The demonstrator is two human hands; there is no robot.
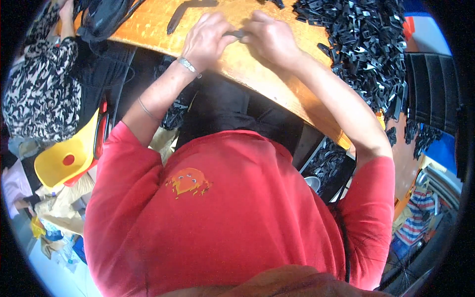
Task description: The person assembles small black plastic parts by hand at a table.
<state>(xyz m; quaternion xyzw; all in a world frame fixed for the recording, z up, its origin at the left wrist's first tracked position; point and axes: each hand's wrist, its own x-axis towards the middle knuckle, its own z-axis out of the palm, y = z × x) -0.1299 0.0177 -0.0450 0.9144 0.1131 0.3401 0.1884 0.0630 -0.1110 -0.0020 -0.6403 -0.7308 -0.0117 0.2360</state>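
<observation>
Above the wooden table (pixel 242 69), both hands meet at a small dark piece (pixel 238 34) that looks like black plastic. My left hand (pixel 205 39) pinches one end of it, with a bracelet round the wrist. At the other end, my right hand (pixel 272 39) grips it between curled fingers. The hands cover most of the piece, so its exact kind is hidden. Just past my left hand, a bent black strip (pixel 185 12) lies on the tabletop. A large heap of small black plastic parts (pixel 366 44) spreads over the table to the right of my right hand.
Another person in a patterned top (pixel 44 94) is at the left, near a black bag (pixel 106 17) on the table. A yellow chair (pixel 64 161) stands behind that person. More black parts (pixel 326 163) lie below the table's edge, with a striped bag (pixel 418 218) at the lower right.
</observation>
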